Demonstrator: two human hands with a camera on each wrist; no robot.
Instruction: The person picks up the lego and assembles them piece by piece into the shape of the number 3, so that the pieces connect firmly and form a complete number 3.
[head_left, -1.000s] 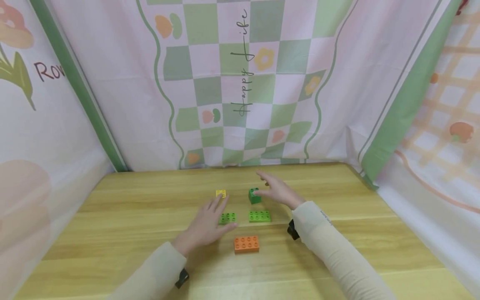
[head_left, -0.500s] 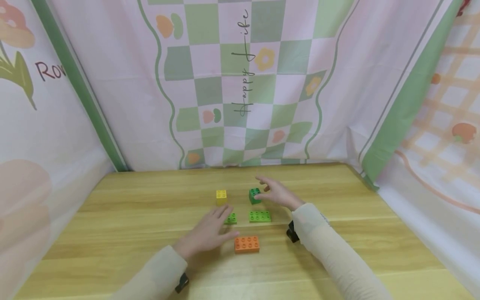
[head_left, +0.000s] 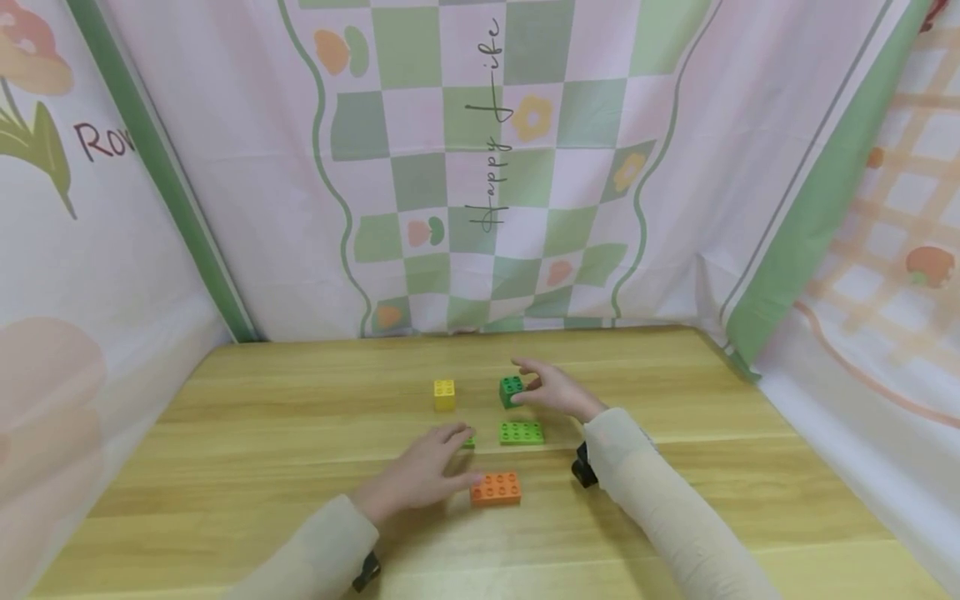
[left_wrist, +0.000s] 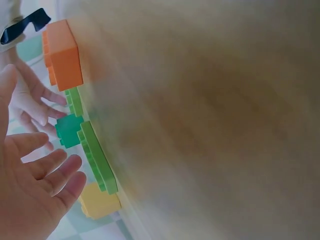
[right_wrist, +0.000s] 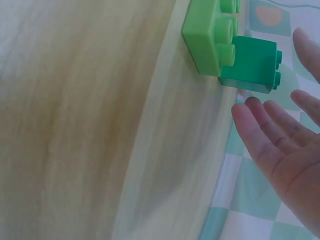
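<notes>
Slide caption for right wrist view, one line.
Right grip near a dark green brick; light green brick closer to the camera, wooden table at left, checkered cloth behind.

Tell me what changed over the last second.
The left hand drew back from the yellow block, uncovering it fully and now hiding most of the left light green brick. The right hand shifted slightly lower in the head view, beside the dark green block. Neither hand holds anything now. The right light green brick, orange brick and both blocks stayed put.
</notes>
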